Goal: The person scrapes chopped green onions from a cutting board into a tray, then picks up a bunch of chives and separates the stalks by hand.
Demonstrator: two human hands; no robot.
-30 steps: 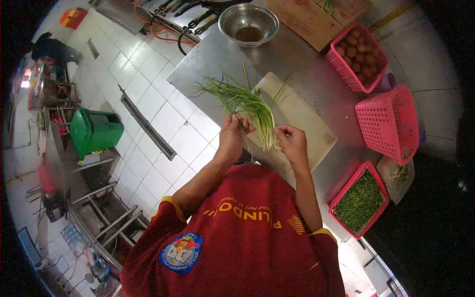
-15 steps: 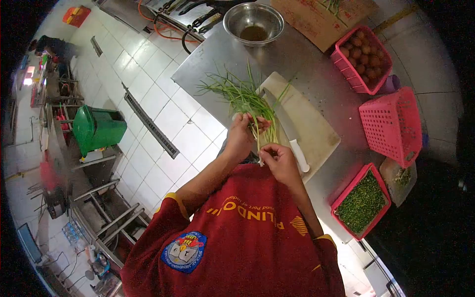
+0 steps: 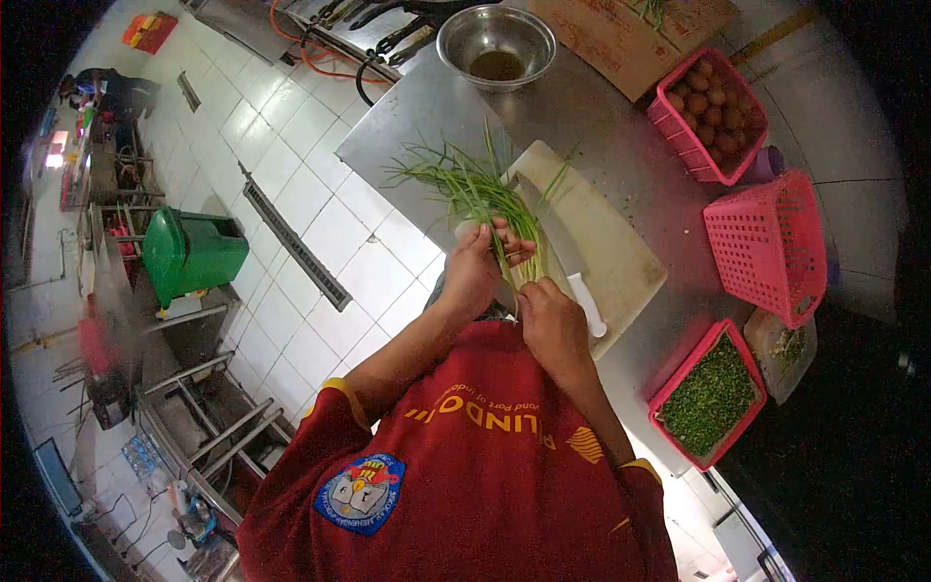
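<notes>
At the far left of the frame a green bin (image 3: 189, 254) stands on the white tiled floor, well away from the work. Nearer the centre, the left hand (image 3: 472, 267) is closed around a bunch of green onions (image 3: 485, 194), gripping the stalks near their lower end while the leafy tops fan out toward the upper left over the steel table (image 3: 407, 112). Just right of and below it, the right hand (image 3: 551, 325) is curled with its fingertips pinching the bottom ends of the same stalks; how tight that pinch is cannot be made out. Both hands hover over the near edge of a pale cutting board (image 3: 611, 242), where a white-handled knife (image 3: 585, 303) lies just beside the right hand. At top centre sits a metal bowl (image 3: 497, 39). Further right, a pink basket of brown round items (image 3: 710, 112) sits upper right, an overturned pink basket (image 3: 766, 242) below it, and a pink tray of chopped greens (image 3: 708, 393) at lower right.
</notes>
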